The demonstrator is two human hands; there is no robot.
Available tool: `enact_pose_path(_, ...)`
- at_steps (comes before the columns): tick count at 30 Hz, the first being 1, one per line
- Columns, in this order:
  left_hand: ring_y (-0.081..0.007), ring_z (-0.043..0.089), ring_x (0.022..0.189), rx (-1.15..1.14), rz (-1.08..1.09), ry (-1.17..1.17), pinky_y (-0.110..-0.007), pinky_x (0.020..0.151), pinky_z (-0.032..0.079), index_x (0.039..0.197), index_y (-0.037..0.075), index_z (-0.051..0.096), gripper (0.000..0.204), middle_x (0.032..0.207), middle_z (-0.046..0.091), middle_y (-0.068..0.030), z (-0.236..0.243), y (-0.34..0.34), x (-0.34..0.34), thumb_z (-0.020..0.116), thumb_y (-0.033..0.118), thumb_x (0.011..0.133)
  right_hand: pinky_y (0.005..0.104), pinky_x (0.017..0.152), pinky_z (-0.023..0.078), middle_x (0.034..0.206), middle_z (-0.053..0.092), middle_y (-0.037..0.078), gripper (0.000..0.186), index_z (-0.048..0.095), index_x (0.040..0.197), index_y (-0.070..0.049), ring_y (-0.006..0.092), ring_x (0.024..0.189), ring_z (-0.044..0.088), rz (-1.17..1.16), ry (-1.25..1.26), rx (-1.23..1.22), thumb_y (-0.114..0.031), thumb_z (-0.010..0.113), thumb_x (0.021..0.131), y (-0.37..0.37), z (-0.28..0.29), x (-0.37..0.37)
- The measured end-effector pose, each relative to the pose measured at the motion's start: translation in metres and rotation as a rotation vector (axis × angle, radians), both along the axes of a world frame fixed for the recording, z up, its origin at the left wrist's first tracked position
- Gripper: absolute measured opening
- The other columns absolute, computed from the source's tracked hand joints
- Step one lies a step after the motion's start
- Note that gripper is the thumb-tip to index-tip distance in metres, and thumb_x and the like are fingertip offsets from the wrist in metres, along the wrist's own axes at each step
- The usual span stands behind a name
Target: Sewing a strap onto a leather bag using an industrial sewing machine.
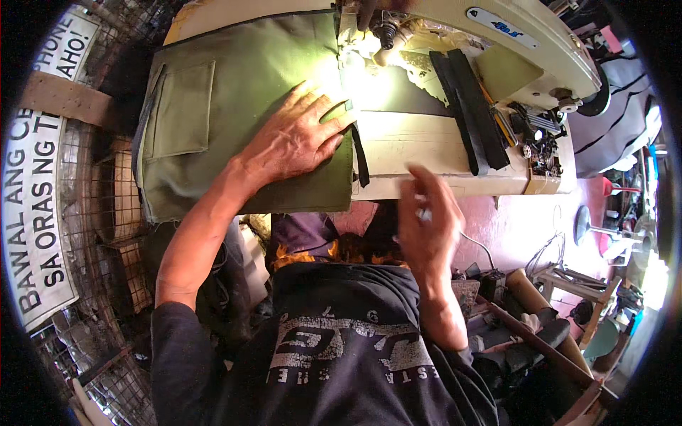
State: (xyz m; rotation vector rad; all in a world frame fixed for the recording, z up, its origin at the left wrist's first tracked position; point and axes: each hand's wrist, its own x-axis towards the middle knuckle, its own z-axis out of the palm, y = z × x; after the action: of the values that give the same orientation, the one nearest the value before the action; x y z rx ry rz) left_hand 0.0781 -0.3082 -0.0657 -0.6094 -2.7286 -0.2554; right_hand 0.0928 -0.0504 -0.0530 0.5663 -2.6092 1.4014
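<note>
A large olive-green fabric piece (245, 92) with a stitched pocket (183, 106) lies on the sewing machine table, its left part hanging past the edge. My left hand (295, 135) presses flat on this fabric, fingers stretched toward the sewing machine (547, 53) and its lit needle area. A narrow black strip (361, 155) runs down along the fabric's right edge, just beside my left fingertips. Off the front edge of the table, my right hand (430, 220) is raised and smeared by motion. Whether it holds anything is unclear.
Black folded strips (462, 117) lie across the table right of the needle. Beyond them sit pencil-like sticks (499, 117) and a heap of small metal parts (543, 138). A wire mesh (89, 184) with signs stands at left; wooden pieces (543, 305) clutter the lower right.
</note>
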Motion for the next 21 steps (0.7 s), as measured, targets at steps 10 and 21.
enact_pose_path(10,-0.0366,0.035,0.143,-0.002,-0.018,-0.235,-0.054,0.12,0.025,0.141,-0.002,0.047,0.061,0.15,0.042,-0.018,0.016,0.021,0.077,0.062,0.029,0.091,0.0441,0.072,0.053,0.082,0.067,0.02,0.012,0.07,0.091,0.001,0.038,0.076,0.066,0.115,-0.013,0.092,-0.008,0.063,0.089,-0.063,0.004,-0.033)
enact_pose_path(21,-0.032,0.039,0.142,0.087,-0.015,-0.228,-0.05,0.121,0.025,0.137,0.0,0.054,0.05,0.149,0.047,-0.015,0.019,0.02,0.08,0.057,0.015,0.089,0.042,0.076,0.055,0.089,0.07,0.023,0.017,0.072,0.098,0.002,0.038,0.081,0.07,0.134,-0.168,0.08,-0.008,0.061,0.09,-0.065,0.009,-0.03)
